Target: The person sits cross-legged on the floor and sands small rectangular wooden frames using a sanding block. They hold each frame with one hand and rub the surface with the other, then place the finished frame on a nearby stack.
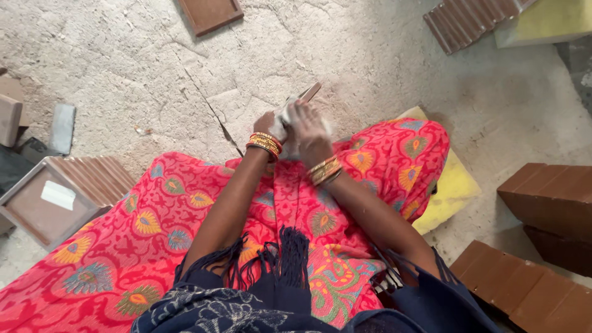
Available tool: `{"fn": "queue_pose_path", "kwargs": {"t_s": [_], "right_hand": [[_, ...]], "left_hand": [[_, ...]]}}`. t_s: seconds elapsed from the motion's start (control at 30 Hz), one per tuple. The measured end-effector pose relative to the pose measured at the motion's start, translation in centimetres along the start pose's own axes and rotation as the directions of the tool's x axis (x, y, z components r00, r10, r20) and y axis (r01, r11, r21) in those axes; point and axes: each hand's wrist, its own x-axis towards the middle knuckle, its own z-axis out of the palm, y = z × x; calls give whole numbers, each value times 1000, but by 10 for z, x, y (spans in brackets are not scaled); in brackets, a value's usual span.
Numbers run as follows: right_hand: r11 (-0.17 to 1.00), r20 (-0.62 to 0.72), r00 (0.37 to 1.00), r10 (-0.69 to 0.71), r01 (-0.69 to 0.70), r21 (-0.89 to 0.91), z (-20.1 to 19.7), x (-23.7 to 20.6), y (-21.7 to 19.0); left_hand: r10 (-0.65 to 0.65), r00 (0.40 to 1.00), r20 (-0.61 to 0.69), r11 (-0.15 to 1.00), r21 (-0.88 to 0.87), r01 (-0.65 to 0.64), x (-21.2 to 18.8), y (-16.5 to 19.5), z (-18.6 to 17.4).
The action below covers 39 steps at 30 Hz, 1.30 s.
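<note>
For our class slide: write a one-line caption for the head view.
Seated on the floor, left hand and right hand press a pale cloth on a brown tile.

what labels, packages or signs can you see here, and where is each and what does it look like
One only: a small white paper label, roughly rectangular, stuck on the flat brown face of the tile at the left edge, leaning on a stack of brown tiles.
Nothing readable at this size.
No packages, signs or screens in view.

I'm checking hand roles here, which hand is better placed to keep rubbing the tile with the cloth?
The right hand, probably. It lies on top of the pale cloth over the brown tile, while the left hand sits at the near edge, seemingly steadying it.
</note>
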Motion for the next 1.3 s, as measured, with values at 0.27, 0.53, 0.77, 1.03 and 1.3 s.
{"fn": "queue_pose_path", "kwargs": {"t_s": [0.27, 0.53, 0.77, 1.03, 1.3], "right_hand": [[700, -229, 963, 144, 64, 711, -5, 51, 59], [512, -362, 932, -22, 321, 797, -57, 7, -25], [714, -442, 896, -51, 342, 611, -55, -6, -42], [788, -310, 943, 124, 96, 609, -25, 23, -13], [794, -380, 925, 3, 229, 563, -20, 9, -22]], "left_hand": [[213, 977, -18, 964, -159, -213, -8, -26, -49], [28, 995, 92, 998, -60, -22, -34, -27, -84], [483, 835, -263, 874, 202, -442, -35, -40, -44], [337, 885, -321, 871, -250, -423, -45, -33, -42], [310, 929, -201, 920, -182, -346, -43, -15, -41]]}}
